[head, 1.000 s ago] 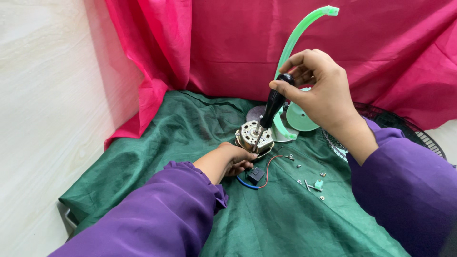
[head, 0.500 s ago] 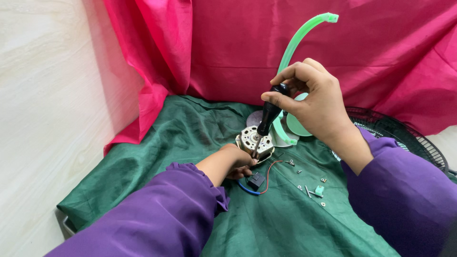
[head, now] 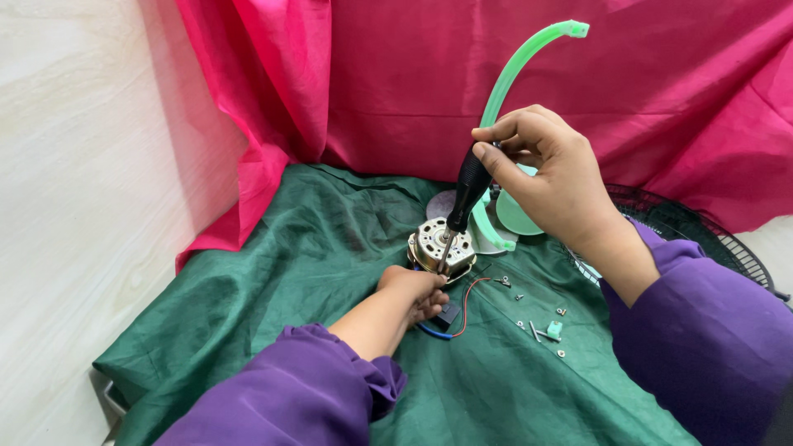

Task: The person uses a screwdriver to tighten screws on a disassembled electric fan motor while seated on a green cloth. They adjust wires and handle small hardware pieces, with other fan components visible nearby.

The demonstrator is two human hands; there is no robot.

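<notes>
— Which way did the screwdriver (head: 462,202) point?

— It stood nearly upright, handle up, tip down on the round fan motor (head: 441,245). The right hand (head: 549,177) squeezed its black handle.

— And the left hand (head: 413,291)?

— It held the motor's near side on the green cloth (head: 273,281), fingers curled.

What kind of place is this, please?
Probably a makeshift home repair spot: a small fan motor lies on a green cloth, loose screws beside it, and a black fan grille at the right.
</notes>
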